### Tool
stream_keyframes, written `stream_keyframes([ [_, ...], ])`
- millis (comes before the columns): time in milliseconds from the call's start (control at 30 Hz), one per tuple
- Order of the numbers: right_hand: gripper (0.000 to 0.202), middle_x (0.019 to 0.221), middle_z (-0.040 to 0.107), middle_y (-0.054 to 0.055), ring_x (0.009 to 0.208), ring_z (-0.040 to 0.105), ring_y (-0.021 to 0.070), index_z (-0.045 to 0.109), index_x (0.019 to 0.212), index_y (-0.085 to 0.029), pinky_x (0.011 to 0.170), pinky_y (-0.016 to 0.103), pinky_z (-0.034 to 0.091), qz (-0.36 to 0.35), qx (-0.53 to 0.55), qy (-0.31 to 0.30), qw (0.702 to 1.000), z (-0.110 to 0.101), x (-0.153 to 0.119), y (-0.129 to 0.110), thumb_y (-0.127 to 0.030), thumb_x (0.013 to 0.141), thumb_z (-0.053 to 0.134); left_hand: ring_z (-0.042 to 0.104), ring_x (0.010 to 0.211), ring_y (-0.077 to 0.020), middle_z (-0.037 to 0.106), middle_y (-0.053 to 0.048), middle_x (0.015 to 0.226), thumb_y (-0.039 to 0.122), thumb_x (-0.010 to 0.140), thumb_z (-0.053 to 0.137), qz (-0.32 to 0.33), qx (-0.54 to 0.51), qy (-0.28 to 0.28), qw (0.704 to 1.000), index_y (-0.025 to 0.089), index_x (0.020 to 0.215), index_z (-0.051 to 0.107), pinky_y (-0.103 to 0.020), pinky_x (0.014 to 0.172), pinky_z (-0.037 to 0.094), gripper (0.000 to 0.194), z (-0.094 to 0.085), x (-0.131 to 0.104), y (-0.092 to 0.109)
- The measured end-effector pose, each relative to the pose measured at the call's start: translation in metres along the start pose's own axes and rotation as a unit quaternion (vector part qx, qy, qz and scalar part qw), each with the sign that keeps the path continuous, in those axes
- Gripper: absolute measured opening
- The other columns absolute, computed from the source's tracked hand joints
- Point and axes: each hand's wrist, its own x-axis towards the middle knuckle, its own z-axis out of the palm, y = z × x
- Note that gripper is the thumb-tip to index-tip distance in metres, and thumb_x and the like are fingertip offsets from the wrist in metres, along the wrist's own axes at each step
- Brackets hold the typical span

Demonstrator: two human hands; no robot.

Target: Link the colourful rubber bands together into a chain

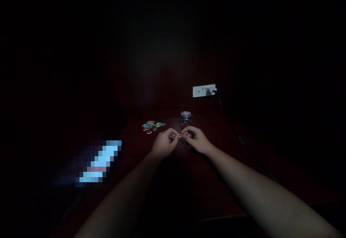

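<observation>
Between my two hands is a small yellow hair tie [181, 135], pinched from both sides at fingertip height over the table. My left hand [164, 143] is closed on its left end, and my right hand [198, 139] grips the right end. Just below the fingertips a dark ring-shaped band [182, 142] shows, partly hidden in shadow. A loose pile of pastel hair ties [150, 125] lies beyond my left hand. Behind my fingers stands a clear jar [186, 120] with a lid on top.
A lit screen [100, 164], blurred into blocks, lies on the dark red table [216, 191] at left. A white wall socket [204, 90] holds a plug, and its dark cable [242, 140] runs down the right side. The surroundings are very dark.
</observation>
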Motion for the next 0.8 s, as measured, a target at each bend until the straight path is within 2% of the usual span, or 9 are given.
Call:
stream_keyframes([
  [200,0.018,0.065,0.061,0.004,0.054,0.052,0.0102,0.059,0.076,-0.013,0.049,0.020,0.039,-0.007,-0.020,-0.009,1.000,0.0008,0.0001,0.0013,-0.031,0.073,0.057,0.060,0.065,-0.0110,0.065,-0.002,0.073,0.025,0.077,0.052,-0.001,0.006,-0.007,1.000,0.016,0.080,0.058,-0.019,0.058,0.047,0.012,0.0002,0.0005,-0.0003],
  [367,0.020,0.061,0.060,0.002,0.047,0.045,0.0076,0.059,0.076,-0.013,0.043,0.018,0.033,-0.010,-0.031,-0.008,0.999,0.0001,0.0002,0.0029,-0.032,0.073,0.058,0.061,0.066,-0.0111,0.065,-0.002,0.074,0.026,0.078,0.052,-0.003,0.004,-0.012,1.000,0.016,0.082,0.058,-0.019,0.060,0.048,0.012,-0.0004,0.0002,0.0009],
  [567,0.018,0.061,0.061,0.002,0.047,0.044,0.0077,0.058,0.075,-0.013,0.045,0.019,0.033,-0.007,-0.028,-0.015,0.999,-0.0006,0.0006,0.0023,-0.031,0.073,0.058,0.063,0.069,-0.0127,0.068,-0.004,0.078,0.031,0.079,0.051,-0.017,-0.007,-0.031,0.999,0.016,0.086,0.061,-0.020,0.061,0.049,0.019,0.0007,-0.0001,0.0004],
  [800,0.019,0.060,0.056,0.000,0.045,0.041,0.0060,0.057,0.080,-0.013,0.043,0.018,0.031,0.009,-0.025,0.003,1.000,0.0007,0.0014,0.0051,-0.029,0.070,0.061,0.063,0.069,-0.0125,0.068,-0.003,0.078,0.027,0.077,0.053,-0.013,-0.004,-0.029,0.999,0.016,0.084,0.063,-0.020,0.061,0.050,0.017,0.0005,0.0012,-0.0002],
])
